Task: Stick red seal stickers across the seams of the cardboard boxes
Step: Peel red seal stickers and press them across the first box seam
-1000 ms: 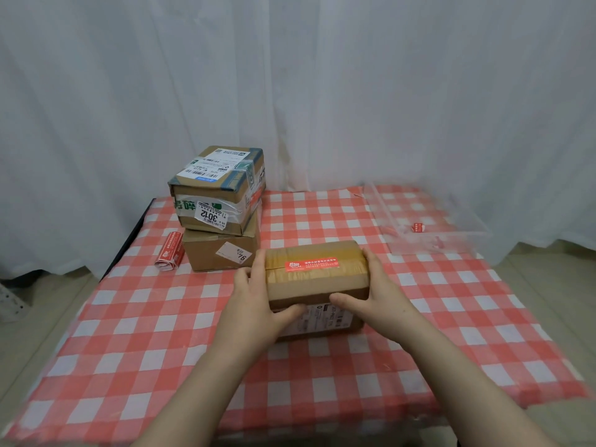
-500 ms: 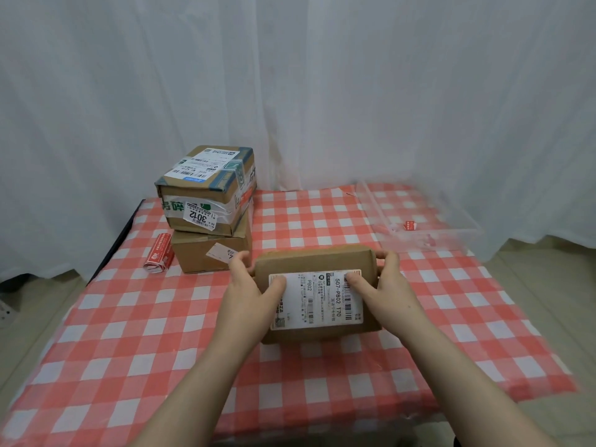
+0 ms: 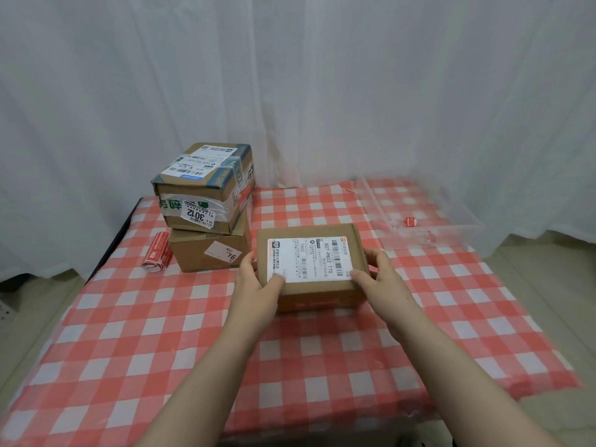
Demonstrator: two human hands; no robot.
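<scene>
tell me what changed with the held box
The flat brown cardboard box was tipped away from the person: its white shipping label, earlier facing them, now faces up; the stickered top side is out of view; a blurred red strip shows on its near side. The left hand and right hand kept hold. Stacked cardboard boxes, red sticker roll and clear plastic tray stayed.

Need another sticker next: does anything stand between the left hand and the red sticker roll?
Yes: the stacked boxes stand between the left hand and the sticker roll. Nothing lies on the tablecloth along their near side. That hand grips the labelled box.
</scene>
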